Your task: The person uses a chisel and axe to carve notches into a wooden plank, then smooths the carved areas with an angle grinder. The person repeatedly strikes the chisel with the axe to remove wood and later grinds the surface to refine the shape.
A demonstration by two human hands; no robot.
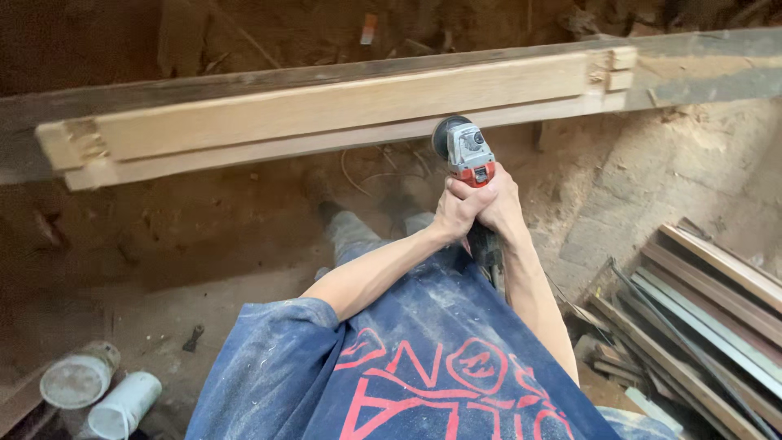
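Note:
Both my hands grip one grey and red angle grinder (466, 149). My left hand (456, 210) wraps the body from the left, and my right hand (498, 205) clasps it from the right, fingers overlapping. The grinder's dark disc (445, 133) meets the lower front edge of a long pale wooden workpiece (342, 102) with notched ends. That piece lies lengthwise on a darker beam (700, 61) running across the view. The tool's rear and cord are hidden behind my wrists.
Sawdust covers the dirt floor (204, 244). Stacked wood and metal strips (700, 326) lie at the lower right. Two dusty cans (102, 387) lie on their sides at the lower left. My blue dusty shirt (407, 358) fills the bottom centre.

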